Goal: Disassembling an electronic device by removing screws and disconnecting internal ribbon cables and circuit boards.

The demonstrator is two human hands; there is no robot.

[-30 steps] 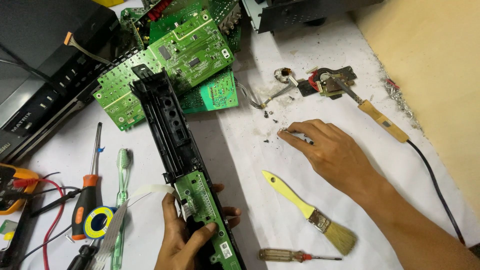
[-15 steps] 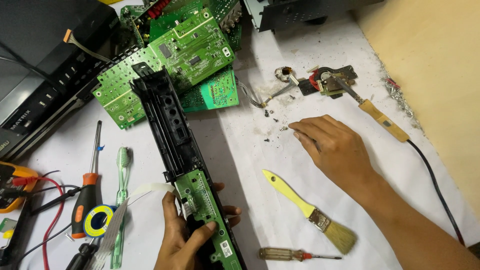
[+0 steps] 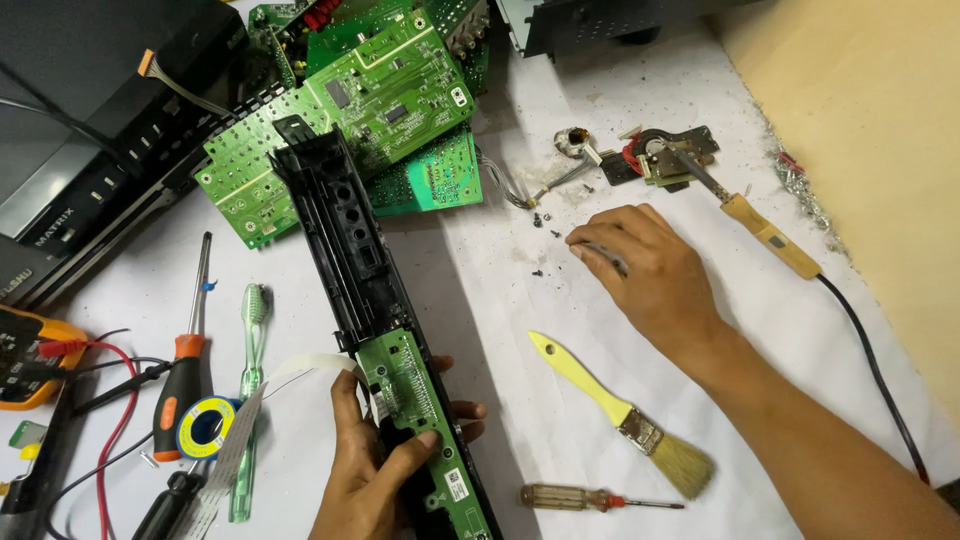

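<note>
The left hand gripped the near end of a long black panel, fingers wrapped over the small green circuit board fixed to it; the panel ran from the table's near edge toward the green boards piled at the far edge. The right hand rested palm down mid-table, fingertips pinched together among small dark screws; what they held could not be told. A yellow-handled brush lay just beside its wrist, a soldering iron beyond.
</note>
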